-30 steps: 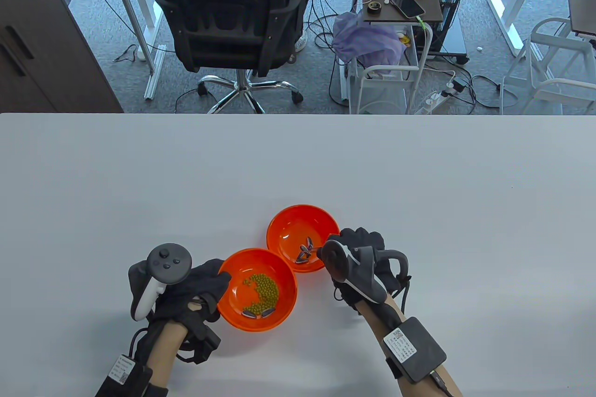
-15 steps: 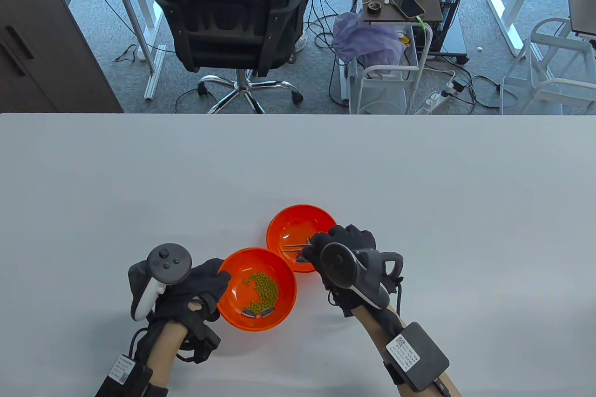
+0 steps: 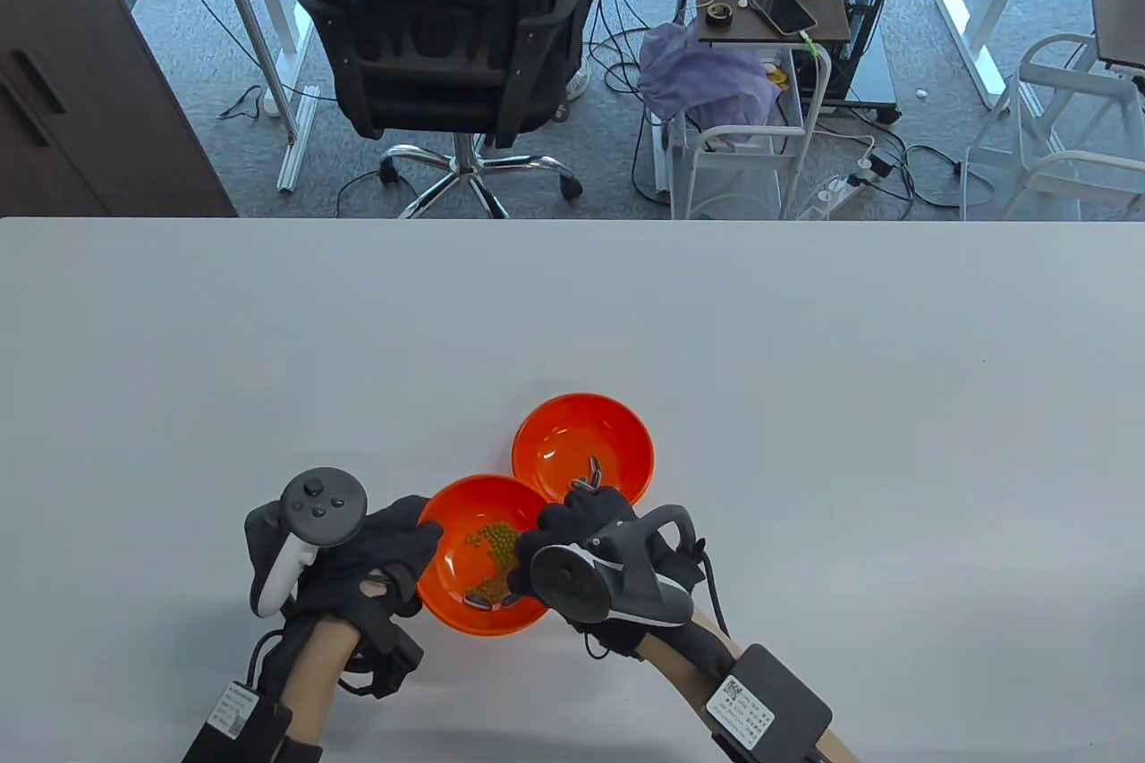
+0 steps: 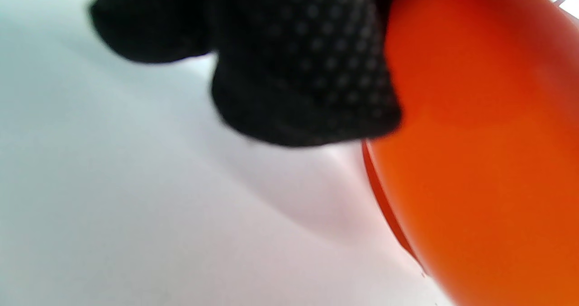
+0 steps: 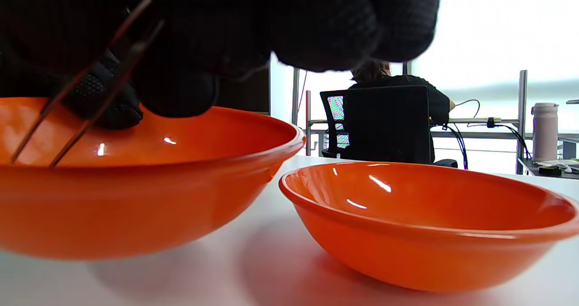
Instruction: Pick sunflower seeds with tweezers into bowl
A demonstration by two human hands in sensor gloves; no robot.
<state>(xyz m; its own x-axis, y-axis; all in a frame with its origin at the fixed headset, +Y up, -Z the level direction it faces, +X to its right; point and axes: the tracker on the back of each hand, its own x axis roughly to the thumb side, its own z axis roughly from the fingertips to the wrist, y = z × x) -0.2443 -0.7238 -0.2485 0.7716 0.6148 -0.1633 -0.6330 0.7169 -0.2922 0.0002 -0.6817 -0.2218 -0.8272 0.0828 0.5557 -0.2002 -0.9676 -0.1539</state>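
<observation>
Left hand (image 3: 394, 553) grips near bowl (image 3: 456, 557); right hand (image 3: 590, 548) above it pinches tweezers (image 5: 86, 88).

Daylight pours in from the windows at twelve o'clock, leaving the table (image 3: 805, 334) bright and evenly lit, with soft shadows pooling under the hands toward six. The table view is sharp, straight lines bowing slightly at its edges. The left wrist view is badly out of focus, glove (image 4: 298, 66) and bowl (image 4: 488, 138) smeared. In the right wrist view the window blows out white at two o'clock, small glints dot both bowl rims, and the near fingers (image 5: 316, 21) blur dark.
</observation>
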